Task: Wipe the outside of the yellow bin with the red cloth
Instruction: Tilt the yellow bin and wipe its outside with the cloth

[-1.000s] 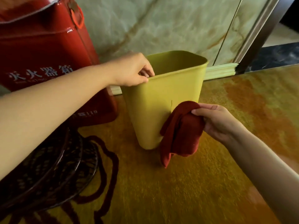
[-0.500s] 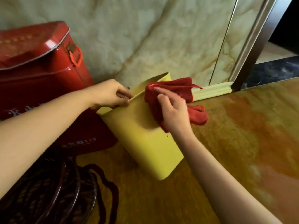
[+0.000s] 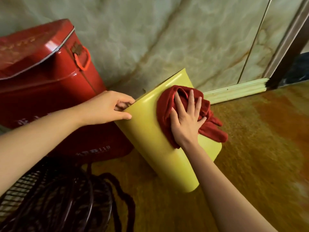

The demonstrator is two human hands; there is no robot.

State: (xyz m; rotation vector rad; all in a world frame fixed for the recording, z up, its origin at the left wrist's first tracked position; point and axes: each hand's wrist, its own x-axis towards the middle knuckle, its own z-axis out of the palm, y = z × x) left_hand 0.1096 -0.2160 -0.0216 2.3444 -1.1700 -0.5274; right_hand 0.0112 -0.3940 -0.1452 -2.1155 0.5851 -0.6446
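Observation:
The yellow bin (image 3: 150, 139) is tipped far over toward the wall, its broad side facing up and its base corner on the floor near me. My left hand (image 3: 108, 109) grips the bin's rim at the left, thumb on the outside. The red cloth (image 3: 167, 104) is bunched on the upper part of that side, one end hanging off the right edge. My right hand (image 3: 187, 121) lies flat on the cloth with fingers spread, pressing it against the bin.
A large red metal box (image 3: 43, 72) with a handle stands at the left, close behind the bin. A dark wire basket (image 3: 50, 203) with cords sits at lower left. A marble wall (image 3: 167, 30) and pale skirting (image 3: 234, 91) lie behind; orange-brown floor (image 3: 259, 156) extends right.
The bin went from upright to tilted toward the wall. My right hand carried the cloth from the lower side up near the rim, then slid down the side with fingers spread flat.

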